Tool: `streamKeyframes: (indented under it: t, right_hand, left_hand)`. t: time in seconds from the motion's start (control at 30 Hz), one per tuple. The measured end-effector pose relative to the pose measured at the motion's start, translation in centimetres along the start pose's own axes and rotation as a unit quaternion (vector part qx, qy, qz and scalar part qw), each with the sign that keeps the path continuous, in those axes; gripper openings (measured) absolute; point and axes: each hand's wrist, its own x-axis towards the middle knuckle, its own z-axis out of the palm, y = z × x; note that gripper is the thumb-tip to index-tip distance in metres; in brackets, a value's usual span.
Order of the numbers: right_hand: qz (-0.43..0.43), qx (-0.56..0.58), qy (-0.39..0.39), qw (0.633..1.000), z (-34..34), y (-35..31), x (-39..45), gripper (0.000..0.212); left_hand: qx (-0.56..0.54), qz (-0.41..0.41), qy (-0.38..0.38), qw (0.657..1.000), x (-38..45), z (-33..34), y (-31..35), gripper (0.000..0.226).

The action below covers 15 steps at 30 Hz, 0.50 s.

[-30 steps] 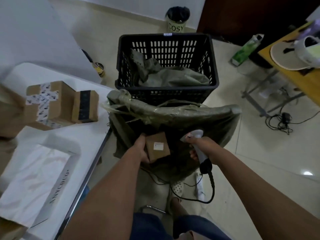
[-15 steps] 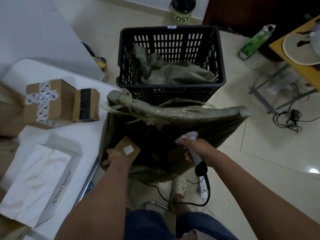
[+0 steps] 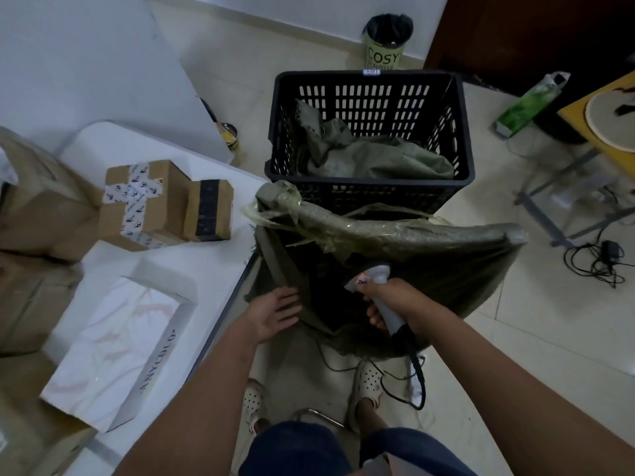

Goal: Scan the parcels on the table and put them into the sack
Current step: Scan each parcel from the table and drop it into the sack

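— What are the hands doing over the sack (image 3: 429, 255)?
— The left hand (image 3: 275, 312) is hovering at the sack's near left edge, palm up, fingers spread and holding nothing. The right hand (image 3: 395, 304) is gripping the handle of a grey scanner (image 3: 369, 280), fingers curled round it, with the scanner's head pointing into the sack's mouth and its black cable (image 3: 417, 376) trailing down toward the floor.
— And the sack itself?
— It is standing open just beside the counter (image 3: 220, 255), its rolled green rim gaping wide; the inside is too dark to make out.
— Where are the parcels lying?
— On the counter, left of the sack. A box with patterned white tape (image 3: 142, 204) is sitting against a smaller box with a black tape band (image 3: 209, 209), the two touching. A white box with lettering on its side (image 3: 117, 348) is lying nearer the person.
— Anything behind the sack?
— A black slotted crate (image 3: 369, 97) is standing right behind it, with crumpled green sacking inside.
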Motion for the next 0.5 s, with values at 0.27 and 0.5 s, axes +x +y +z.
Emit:
streamKeyframes:
  t: [0.27,0.5]
  right_hand:
    - [-0.082,-0.087,-0.099,0.988,6.2,-8.0,-2.5,0.037]
    - [-0.169,-0.082,-0.087,0.978,11.9,-13.1,-4.1,0.031]
  left_hand:
    - [0.222,0.276,0.152,0.923,-6.2,-5.8,5.9,0.021]
    - [0.59,0.41,0.271,0.641,-5.6,-10.6,11.2,0.047]
